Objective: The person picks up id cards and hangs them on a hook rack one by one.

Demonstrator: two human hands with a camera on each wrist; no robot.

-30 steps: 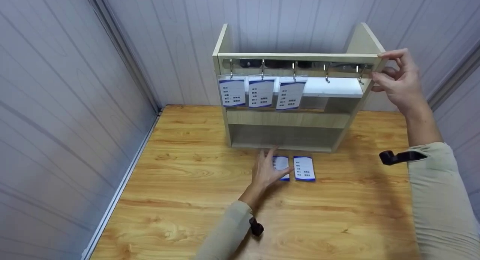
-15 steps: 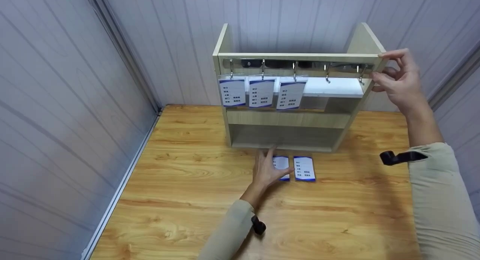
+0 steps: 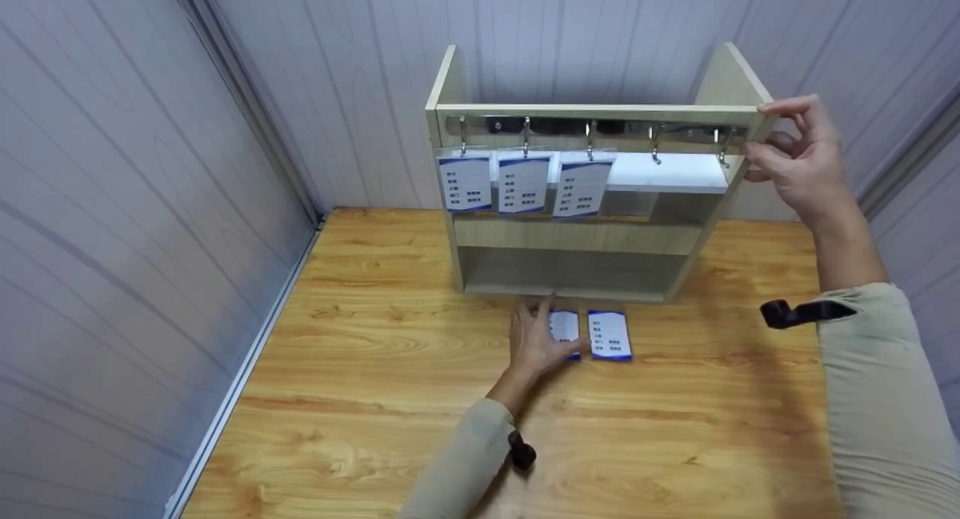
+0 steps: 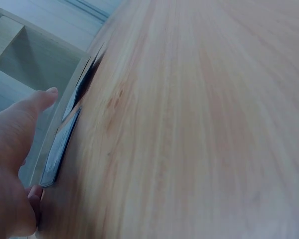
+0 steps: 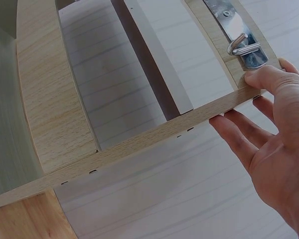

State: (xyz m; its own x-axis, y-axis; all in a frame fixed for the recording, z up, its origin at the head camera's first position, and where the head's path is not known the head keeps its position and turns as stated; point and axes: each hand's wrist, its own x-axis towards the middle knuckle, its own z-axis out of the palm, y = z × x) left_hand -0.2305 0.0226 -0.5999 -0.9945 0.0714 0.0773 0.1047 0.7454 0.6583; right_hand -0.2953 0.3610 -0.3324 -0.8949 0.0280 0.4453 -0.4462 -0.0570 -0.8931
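On the wooden surface [image 3: 360, 429], a pale shelf unit [image 3: 577, 236] is standing near the back edge. Two cards with blue borders are lying flat just before its lower front edge: the left card [image 3: 567, 325] and, with a narrow gap, the right card [image 3: 610, 335].

The left hand [image 3: 534, 343] is covering the left side of the left card; its thumb and forefinger are standing apart, the thumb pointing across the card's lower part. I cannot tell if the fingers are touching this card.

The right hand [image 3: 802, 155] is gripping the unit at its upper right front corner, with the thumb on the front face and other fingers at the outer side. The two hands are staying well apart from each other.

Along the top front edge of the unit, a metal strip [image 3: 630, 129] is carrying five hooks, and three hanging cards [image 3: 523, 185] are occupying the three hooks nearest the left corner. On the sleeves [image 3: 874, 384], black mounts [image 3: 522, 451] are sitting near the wrists.
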